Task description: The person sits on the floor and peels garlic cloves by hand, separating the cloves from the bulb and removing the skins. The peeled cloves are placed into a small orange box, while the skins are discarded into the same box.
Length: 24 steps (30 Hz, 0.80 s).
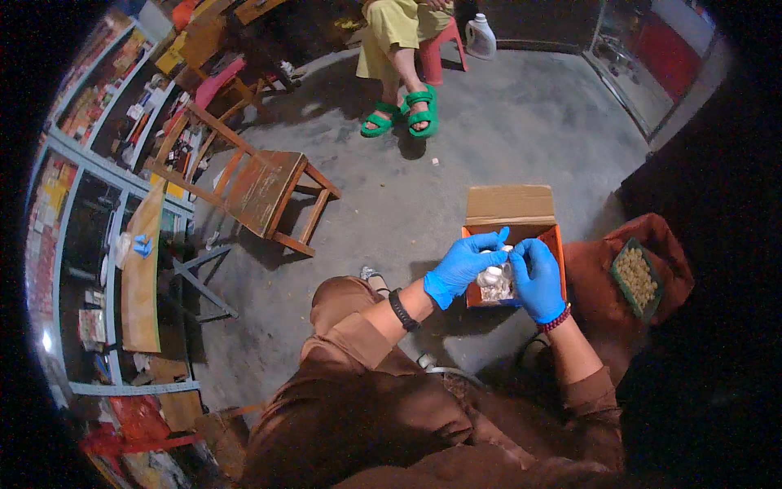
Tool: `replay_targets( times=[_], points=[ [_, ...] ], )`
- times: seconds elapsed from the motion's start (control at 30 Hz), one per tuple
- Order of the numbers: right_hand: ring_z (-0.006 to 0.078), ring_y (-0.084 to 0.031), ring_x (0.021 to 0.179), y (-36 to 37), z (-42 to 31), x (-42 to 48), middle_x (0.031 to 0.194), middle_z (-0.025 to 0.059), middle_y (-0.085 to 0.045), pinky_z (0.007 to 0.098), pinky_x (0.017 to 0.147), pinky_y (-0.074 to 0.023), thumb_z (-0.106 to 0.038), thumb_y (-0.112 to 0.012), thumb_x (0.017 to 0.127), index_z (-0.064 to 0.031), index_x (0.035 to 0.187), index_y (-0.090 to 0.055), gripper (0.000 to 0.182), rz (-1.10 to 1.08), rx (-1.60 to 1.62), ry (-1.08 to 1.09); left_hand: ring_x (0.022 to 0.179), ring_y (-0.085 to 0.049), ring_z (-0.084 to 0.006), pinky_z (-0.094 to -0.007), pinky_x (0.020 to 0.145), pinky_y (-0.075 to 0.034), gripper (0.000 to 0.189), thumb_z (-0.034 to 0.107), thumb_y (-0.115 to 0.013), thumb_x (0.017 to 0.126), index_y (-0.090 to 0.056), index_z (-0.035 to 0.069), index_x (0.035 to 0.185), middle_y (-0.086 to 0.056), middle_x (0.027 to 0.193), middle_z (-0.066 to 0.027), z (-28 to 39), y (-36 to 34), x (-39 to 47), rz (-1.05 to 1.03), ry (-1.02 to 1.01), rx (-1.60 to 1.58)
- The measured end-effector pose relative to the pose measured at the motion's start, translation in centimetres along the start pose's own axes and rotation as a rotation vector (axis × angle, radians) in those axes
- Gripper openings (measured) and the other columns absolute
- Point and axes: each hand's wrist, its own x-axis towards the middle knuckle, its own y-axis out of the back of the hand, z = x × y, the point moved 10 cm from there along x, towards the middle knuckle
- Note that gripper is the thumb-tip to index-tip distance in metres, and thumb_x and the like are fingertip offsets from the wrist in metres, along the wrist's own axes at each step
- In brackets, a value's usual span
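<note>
My left hand (461,266) and my right hand (540,278), both in blue gloves, meet above an open cardboard box (511,206) with orange sides. Between the fingertips is a small white-capped container (506,249), gripped from both sides; the fingers partly cover it. Below the hands, inside the box, several small clear containers (493,278) with white caps show, partly hidden by the gloves. To the right of my right hand, a green tray (618,284) of small round yellowish pieces (637,275) rests on reddish-brown cloth (583,266).
A wooden chair (263,192) stands on the concrete floor (366,202) to the left, before stocked metal shelves (82,156). Another person in green sandals (421,113) sits ahead on a red stool (432,58). A white jug (481,40) stands beside the stool.
</note>
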Motion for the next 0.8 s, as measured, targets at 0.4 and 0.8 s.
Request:
replay_targets(
  times=[0.4, 0.8],
  points=[
    [0.0247, -0.054, 0.07, 0.5, 0.0, 0.1, 0.078, 0.0123, -0.052, 0.032, 0.064, -0.0441, -0.004, -0.057, 0.083, -0.0012, 0.085, -0.051, 0.007, -0.065, 0.028, 0.008, 0.1, -0.058, -0.0155, -0.0286, 0.089, -0.045, 0.037, 0.023, -0.054, 0.089, -0.054, 0.002, 0.119, -0.06, 0.112, -0.0071, -1.6, -1.8, -0.2, -0.164, 0.174, -0.322],
    [0.0304, -0.054, 0.069, 0.3, -3.8, -0.5, 0.079, 0.0142, -0.051, 0.0353, 0.061, -0.0446, -0.001, -0.058, 0.079, -0.0029, 0.086, -0.05, 0.011, -0.085, -0.075, 0.208, 0.091, -0.058, -0.0131, -0.0253, 0.076, -0.049, 0.04, 0.019, -0.054, 0.089, -0.047, 0.008, 0.127, -0.06, 0.105, -0.0052, -0.1, -1.4, -0.5, -0.058, 0.105, -0.432]
  ],
)
